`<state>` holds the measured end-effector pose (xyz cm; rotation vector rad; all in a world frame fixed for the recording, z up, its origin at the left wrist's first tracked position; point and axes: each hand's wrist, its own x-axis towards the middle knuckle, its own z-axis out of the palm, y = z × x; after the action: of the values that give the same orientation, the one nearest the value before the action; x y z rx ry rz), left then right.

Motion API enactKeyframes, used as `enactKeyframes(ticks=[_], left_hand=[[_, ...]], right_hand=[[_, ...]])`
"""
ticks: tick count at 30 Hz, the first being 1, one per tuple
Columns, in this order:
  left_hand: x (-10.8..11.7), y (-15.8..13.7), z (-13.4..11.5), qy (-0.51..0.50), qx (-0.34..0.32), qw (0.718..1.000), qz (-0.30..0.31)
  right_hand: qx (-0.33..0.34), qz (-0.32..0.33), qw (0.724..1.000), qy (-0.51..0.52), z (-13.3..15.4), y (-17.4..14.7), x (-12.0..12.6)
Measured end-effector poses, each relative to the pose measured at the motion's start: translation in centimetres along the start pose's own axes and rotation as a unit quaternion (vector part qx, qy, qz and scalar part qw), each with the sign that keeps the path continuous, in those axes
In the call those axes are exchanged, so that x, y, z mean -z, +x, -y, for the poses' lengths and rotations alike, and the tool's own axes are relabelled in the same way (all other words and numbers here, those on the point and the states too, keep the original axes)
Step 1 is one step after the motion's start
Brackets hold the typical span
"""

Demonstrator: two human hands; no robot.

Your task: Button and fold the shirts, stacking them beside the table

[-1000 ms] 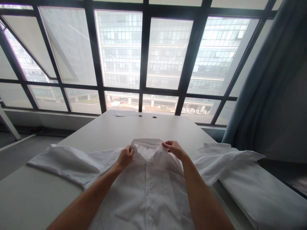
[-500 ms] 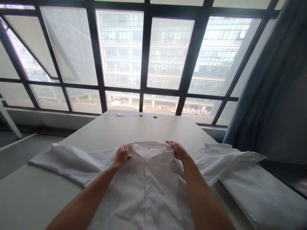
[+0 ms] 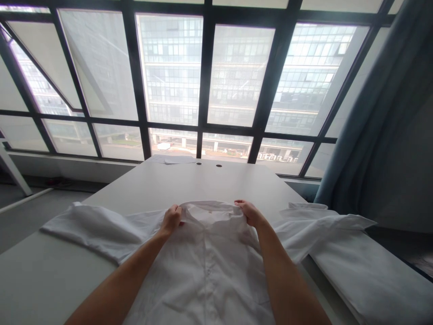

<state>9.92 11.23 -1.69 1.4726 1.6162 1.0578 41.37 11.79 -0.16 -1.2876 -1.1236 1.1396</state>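
A white button-up shirt [image 3: 203, 262] lies front side up before me, its collar end pointing away and its sleeves spread out to both sides. My left hand [image 3: 173, 218] is closed on the left side of the collar. At the collar's right side, my right hand [image 3: 249, 212] pinches the fabric. Between the two hands the neck opening shows, with a small label inside. The left sleeve [image 3: 101, 225] rests on the table, while the right sleeve [image 3: 311, 228] reaches over other white cloth. The shirt's lower end runs out of view.
The white table [image 3: 209, 180] has two round cable holes near its far edge. Papers [image 3: 172, 160] lie at the far left corner. On the right is a stack of white cloth [image 3: 375, 271]. Windows stand behind the table, with a blue-grey curtain [image 3: 365, 122] at the right.
Almost nothing differs. Both hands keep their hold on the collar, and its top edge sits very slightly lower.
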Motion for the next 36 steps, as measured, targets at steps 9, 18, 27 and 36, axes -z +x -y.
enactKeyframes(ticks=[9,18,27,36], left_hand=[[0.0,-0.1,0.0,0.021,-0.013,1.0,0.0],[0.2,-0.2,-0.1,0.077,-0.046,0.996,-0.012],[-0.5,0.1,-1.8,0.25,-0.292,0.92,-0.071],[-1.4,3.3,-5.4,0.303,-0.319,0.896,0.069]], right_hand=[[0.231,-0.024,0.896,-0.38,2.8,-1.6,-1.2],[0.23,-0.064,0.835,-0.496,3.5,-2.7,-3.4],[0.257,-0.005,0.867,-0.427,3.0,-2.0,-2.6],[0.27,0.0,0.857,-0.44,2.6,-1.5,-2.0]])
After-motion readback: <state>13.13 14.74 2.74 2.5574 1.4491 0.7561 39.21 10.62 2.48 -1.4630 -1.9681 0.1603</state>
